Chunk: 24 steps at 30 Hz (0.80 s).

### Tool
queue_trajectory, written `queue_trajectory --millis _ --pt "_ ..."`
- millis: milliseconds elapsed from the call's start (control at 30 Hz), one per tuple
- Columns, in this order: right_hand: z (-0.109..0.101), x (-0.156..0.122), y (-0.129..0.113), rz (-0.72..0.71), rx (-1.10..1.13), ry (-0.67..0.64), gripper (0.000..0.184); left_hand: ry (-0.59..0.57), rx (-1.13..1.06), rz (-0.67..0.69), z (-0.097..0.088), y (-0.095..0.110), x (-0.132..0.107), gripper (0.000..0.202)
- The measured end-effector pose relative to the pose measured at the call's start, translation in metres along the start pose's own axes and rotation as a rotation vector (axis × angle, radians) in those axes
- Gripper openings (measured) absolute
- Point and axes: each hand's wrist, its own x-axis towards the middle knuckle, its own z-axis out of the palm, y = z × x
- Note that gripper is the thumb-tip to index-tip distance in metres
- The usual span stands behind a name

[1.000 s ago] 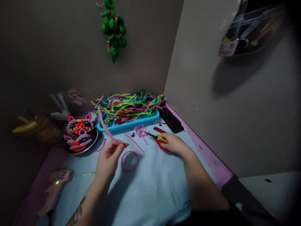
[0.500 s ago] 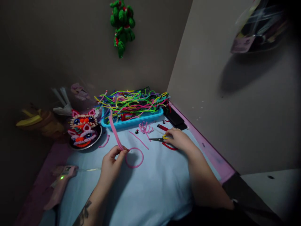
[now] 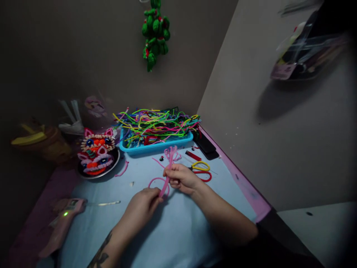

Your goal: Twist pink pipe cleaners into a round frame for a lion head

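Both my hands hold one pink pipe cleaner (image 3: 168,172) over the light blue table cover (image 3: 178,227). My left hand (image 3: 143,205) pinches its lower end, where it curls into a small loop (image 3: 153,182). My right hand (image 3: 181,178) pinches the straight part higher up, which points away from me. Scissors (image 3: 201,170) with yellow and red handles lie on the cover just right of my right hand. A blue tray (image 3: 156,147) heaped with several coloured pipe cleaners stands behind.
A pipe-cleaner cat face (image 3: 96,153) sits on a dark plate at the left. A pink glue gun (image 3: 63,223) with a green light lies at the near left. Pink scraps (image 3: 122,169), a red lighter (image 3: 193,155) and a black case (image 3: 206,146) lie about. Walls close the back and right.
My right hand left the scissors and came left to grip the pink pipe cleaner. My left hand lowered the pipe cleaner toward the table and shifted right. The scissors stay on the cover.
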Motion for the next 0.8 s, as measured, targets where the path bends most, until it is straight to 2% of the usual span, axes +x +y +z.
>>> queue_trajectory --millis 233,333,500,600,700,800 --pt "-0.033 -0.004 -0.025 -0.173 0.033 0.194 0.043 -0.183 -0.185 -0.030 -0.008 -0.001 -0.001 0.023" --pt "-0.043 -0.005 -0.031 -0.242 0.006 0.266 0.045 -0.206 -0.230 -0.046 -0.009 0.000 -0.001 0.024" --pt "-0.051 -0.007 -0.034 -0.317 -0.024 0.299 0.043 -0.190 -0.257 -0.061 -0.010 0.001 -0.001 0.027" --pt "-0.049 -0.010 -0.035 -0.324 -0.008 0.293 0.041 -0.206 -0.308 -0.049 -0.018 0.000 -0.005 0.030" --pt "-0.037 -0.011 -0.031 -0.216 0.017 0.210 0.040 -0.259 -0.472 -0.033 -0.028 0.001 -0.009 0.035" --pt "-0.015 -0.008 -0.014 -0.111 -0.022 0.118 0.038 -0.149 -0.663 -0.136 -0.030 0.005 -0.009 0.052"
